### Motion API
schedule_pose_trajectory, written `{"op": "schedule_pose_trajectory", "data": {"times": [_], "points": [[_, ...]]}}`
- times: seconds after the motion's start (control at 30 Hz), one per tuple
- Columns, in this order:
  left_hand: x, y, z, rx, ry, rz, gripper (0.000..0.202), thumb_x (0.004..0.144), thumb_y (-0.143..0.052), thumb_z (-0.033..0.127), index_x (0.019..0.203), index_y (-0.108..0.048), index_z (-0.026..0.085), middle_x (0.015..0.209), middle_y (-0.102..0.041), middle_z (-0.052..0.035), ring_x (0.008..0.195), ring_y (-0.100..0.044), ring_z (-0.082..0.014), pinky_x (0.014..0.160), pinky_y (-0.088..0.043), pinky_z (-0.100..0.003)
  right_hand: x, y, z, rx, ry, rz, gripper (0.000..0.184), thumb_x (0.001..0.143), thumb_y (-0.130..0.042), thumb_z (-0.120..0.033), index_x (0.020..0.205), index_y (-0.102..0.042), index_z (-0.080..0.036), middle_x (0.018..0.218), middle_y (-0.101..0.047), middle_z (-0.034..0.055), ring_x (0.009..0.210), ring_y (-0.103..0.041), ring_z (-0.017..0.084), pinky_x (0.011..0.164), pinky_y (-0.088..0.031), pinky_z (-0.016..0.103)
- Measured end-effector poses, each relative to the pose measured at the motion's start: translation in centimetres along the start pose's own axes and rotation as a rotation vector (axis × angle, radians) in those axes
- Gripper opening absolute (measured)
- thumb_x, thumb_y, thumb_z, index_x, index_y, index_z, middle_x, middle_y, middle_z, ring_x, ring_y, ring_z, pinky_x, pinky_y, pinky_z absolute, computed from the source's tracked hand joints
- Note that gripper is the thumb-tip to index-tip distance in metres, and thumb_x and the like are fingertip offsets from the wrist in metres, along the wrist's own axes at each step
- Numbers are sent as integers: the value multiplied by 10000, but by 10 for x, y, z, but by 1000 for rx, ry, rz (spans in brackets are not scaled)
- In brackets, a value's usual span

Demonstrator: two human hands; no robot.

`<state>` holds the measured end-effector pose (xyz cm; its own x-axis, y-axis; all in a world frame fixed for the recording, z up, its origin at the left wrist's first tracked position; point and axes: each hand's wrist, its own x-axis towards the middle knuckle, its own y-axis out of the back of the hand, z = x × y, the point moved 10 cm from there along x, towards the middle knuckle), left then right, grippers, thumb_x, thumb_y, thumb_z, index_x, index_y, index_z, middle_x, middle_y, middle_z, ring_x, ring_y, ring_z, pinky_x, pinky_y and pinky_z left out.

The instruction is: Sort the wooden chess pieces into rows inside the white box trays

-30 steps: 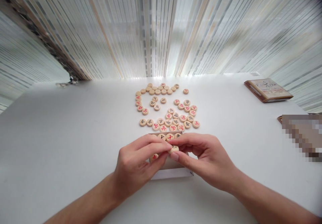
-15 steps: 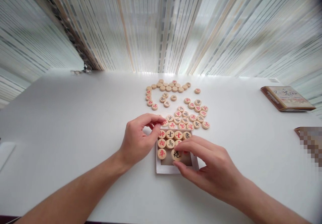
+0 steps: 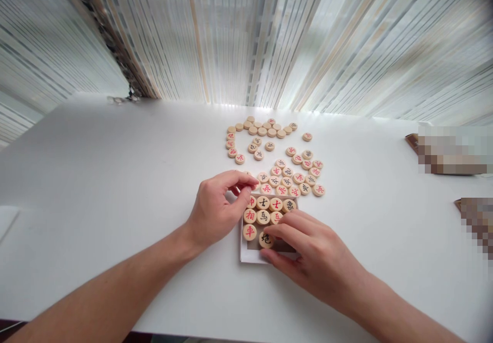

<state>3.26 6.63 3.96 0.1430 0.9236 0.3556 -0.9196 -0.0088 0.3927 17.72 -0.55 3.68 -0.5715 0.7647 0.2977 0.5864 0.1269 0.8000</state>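
Observation:
A small white box (image 3: 246, 256) lies on the white table (image 3: 115, 204), partly filled with round wooden chess discs marked in red and black. My right hand (image 3: 308, 255) rests over the box, its thumb and fingertips pinched on a disc with a black character (image 3: 266, 240) at the box's near row. My left hand (image 3: 217, 207) is curled at the box's far left corner, thumb and forefinger closed together by the discs there; what it pinches is hidden. Many loose discs (image 3: 285, 176) lie spread on the table just beyond the box.
A further row of plain-side discs (image 3: 262, 129) lies near the table's far edge. Striped curtains hang behind the table. Brown box-like things, partly blurred out, sit at the right edge (image 3: 412, 143). A white flat thing (image 3: 5, 220) lies at the far left.
My hands, first together over the box, have parted: the left went to the box's far left corner, the right lowered a black-marked disc into the near row.

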Motion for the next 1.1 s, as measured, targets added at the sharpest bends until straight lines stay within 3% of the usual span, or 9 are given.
{"op": "schedule_pose_trajectory", "data": {"times": [0.2,0.4,0.63,1.1], "points": [[-1,0,-1,1,2,-8,183,917,-663,99,996,-809,175,968,-843,-41,839,-777,-181,794,-631,-283,-1,-1,-1,-8,15,-10,68,993,-704,-162,979,-765,-136,810,-668,55,722,-576,214,643,-457,336],[-1,0,0,5,-2,-8,188,911,-657,93,984,-807,180,958,-843,-41,826,-776,-185,779,-632,-286,-1,0,-6,-32,55,1,211,1039,-630,-148,899,-788,-147,752,-615,43,676,-528,190,624,-409,327],[-1,-1,-1,4,-6,-10,192,908,-660,83,992,-812,164,963,-841,-38,832,-771,-169,782,-620,-262,-2,-2,-6,-65,56,-5,212,1033,-603,-112,999,-810,-147,767,-644,50,684,-547,202,625,-401,332],[-2,-1,-3,11,13,-17,178,927,-665,103,992,-815,174,969,-838,-25,837,-763,-162,778,-616,-256,-2,-2,-5,-97,74,13,245,1040,-577,-104,991,-810,-161,741,-631,39,659,-534,198,615,-378,326]]}}
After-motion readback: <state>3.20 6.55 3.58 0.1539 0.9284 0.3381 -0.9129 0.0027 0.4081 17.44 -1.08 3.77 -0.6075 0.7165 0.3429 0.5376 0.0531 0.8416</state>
